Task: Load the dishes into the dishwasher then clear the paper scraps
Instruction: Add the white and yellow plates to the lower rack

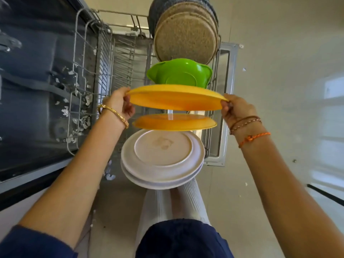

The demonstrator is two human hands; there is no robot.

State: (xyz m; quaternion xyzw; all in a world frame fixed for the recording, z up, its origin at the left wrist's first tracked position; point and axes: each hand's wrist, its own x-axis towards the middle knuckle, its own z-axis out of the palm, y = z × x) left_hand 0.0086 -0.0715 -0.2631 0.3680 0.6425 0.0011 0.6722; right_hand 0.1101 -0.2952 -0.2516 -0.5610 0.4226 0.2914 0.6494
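Observation:
A yellow plate [175, 98] hangs over the pulled-out dishwasher rack [122, 58], held by both rims: my left hand [119, 103] grips its left edge, my right hand [236, 108] its right edge. Just below it a second yellow plate [174, 122] stands in the rack. In front of that stand two white plates [162, 155]. Behind the held plate sits an upturned green bowl [179, 72], then several speckled brown plates [186, 40]. Paper scraps [81, 101] lie along the rack's left side and on the dishwasher door.
The open dishwasher door [31, 81] lies dark at the left. Pale floor [270, 81] spreads to the right, with a few small scraps [244, 69] on it. More scraps [108, 174] lie by the rack's near corner. My legs [175, 205] stand below the white plates.

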